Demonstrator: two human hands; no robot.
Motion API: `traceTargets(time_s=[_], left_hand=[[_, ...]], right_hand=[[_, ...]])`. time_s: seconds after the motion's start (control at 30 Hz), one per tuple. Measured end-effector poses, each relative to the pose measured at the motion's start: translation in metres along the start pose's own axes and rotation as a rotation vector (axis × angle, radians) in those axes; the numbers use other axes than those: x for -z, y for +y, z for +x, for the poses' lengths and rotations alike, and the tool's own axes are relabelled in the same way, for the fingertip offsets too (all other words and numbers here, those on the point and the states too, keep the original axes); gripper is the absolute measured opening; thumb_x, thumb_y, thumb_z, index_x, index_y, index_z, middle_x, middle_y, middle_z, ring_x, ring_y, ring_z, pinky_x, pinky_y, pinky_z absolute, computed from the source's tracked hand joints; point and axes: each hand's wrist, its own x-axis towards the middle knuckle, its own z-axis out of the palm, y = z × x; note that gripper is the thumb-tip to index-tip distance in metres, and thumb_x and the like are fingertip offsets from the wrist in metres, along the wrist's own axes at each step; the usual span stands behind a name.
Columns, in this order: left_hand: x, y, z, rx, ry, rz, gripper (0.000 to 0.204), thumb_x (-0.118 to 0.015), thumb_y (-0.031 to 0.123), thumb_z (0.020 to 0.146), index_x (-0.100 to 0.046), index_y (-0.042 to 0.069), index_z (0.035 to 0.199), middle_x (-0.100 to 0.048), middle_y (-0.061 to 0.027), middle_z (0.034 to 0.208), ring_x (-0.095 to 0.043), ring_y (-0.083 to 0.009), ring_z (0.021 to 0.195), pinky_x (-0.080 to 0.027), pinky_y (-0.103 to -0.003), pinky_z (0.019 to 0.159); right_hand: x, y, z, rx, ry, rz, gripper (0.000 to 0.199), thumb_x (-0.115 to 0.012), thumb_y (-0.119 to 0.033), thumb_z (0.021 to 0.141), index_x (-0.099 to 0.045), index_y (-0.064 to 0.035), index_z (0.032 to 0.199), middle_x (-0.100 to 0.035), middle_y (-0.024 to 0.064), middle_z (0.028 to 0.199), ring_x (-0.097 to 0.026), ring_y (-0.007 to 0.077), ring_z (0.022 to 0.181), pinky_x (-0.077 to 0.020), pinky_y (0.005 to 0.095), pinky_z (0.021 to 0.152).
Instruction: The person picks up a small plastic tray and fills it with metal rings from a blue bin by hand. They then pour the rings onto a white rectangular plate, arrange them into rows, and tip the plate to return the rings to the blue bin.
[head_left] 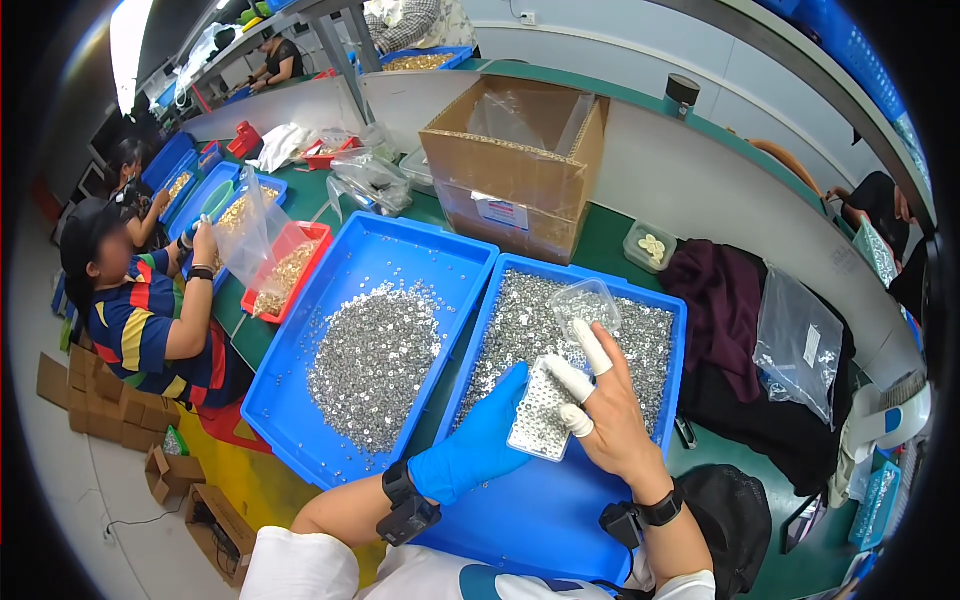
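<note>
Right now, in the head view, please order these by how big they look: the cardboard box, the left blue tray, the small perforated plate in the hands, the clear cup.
1. Left blue tray
2. Cardboard box, though it stands farther away, so its true size is unsure
3. Perforated plate
4. Clear cup, close to the plate in apparent size

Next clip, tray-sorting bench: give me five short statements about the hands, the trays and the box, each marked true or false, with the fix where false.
1. The left hand wears a blue glove. True.
2. The right hand is fully gloved as well. False: it is bare apart from white finger cots on some fingers.
3. Both hands hold a small perforated plate over the right blue tray. True.
4. The left blue tray holds no parts. False: a heap of small silvery parts lies in it.
5. The cardboard box behind the trays is taped shut. False: its top is open.
</note>
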Motion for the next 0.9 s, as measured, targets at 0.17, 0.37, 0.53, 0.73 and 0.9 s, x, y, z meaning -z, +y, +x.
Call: traceTargets(time_s=[0.17, 0.37, 0.53, 0.73, 0.9], left_hand=[[0.001, 0.008, 0.001, -0.083, -0.065, 0.000, 0.043, -0.036, 0.037, 0.094, -0.038, 0.012, 0.129, -0.050, -0.0066, 0.120, -0.051, -0.0210, 0.107, -0.044, -0.035, 0.089], [0.008, 0.001, 0.003, -0.145, 0.001, 0.145, 0.043, -0.037, 0.036, 0.094, -0.038, 0.011, 0.129, -0.049, -0.0069, 0.122, -0.051, -0.0206, 0.108, -0.044, -0.035, 0.089], [0.006, 0.000, 0.003, -0.153, 0.020, 0.120, 0.044, -0.037, 0.036, 0.094, -0.037, 0.011, 0.129, -0.048, -0.0072, 0.123, -0.049, -0.0207, 0.110, -0.042, -0.036, 0.091], [-0.003, -0.001, 0.002, -0.063, -0.081, -0.074, 0.046, -0.035, 0.039, 0.094, -0.037, 0.011, 0.130, -0.048, -0.0077, 0.123, -0.048, -0.0214, 0.111, -0.039, -0.038, 0.094], [0.001, -0.005, 0.003, -0.068, -0.020, -0.059, 0.048, -0.034, 0.041, 0.093, -0.037, 0.010, 0.130, -0.046, -0.0090, 0.125, -0.046, -0.0235, 0.113, -0.037, -0.040, 0.097]], right_hand=[[-0.003, -0.007, -0.002, -0.063, 0.063, 0.113, 0.064, -0.056, -0.040, 0.080, -0.035, -0.0084, 0.132, -0.021, 0.0200, 0.140, -0.019, 0.0396, 0.129, -0.0205, 0.0470, 0.104], [-0.005, -0.011, -0.002, -0.060, 0.046, 0.079, 0.085, -0.069, -0.036, 0.070, -0.025, -0.0068, 0.136, -0.017, 0.0191, 0.142, -0.018, 0.0384, 0.130, -0.0199, 0.0468, 0.104], [-0.004, -0.016, 0.000, -0.057, 0.036, 0.076, 0.083, -0.069, -0.031, 0.070, -0.025, -0.0057, 0.136, -0.018, 0.0191, 0.141, -0.018, 0.0382, 0.130, -0.0204, 0.0464, 0.104], [-0.005, -0.011, -0.001, -0.076, 0.061, 0.116, 0.079, -0.066, -0.027, 0.072, -0.024, -0.0041, 0.136, -0.019, 0.0200, 0.141, -0.018, 0.0379, 0.130, -0.0197, 0.0457, 0.105], [-0.006, -0.012, 0.000, -0.067, 0.059, 0.086, 0.078, -0.065, -0.024, 0.073, -0.023, -0.0032, 0.136, -0.019, 0.0207, 0.140, -0.019, 0.0380, 0.130, -0.0195, 0.0455, 0.105]])
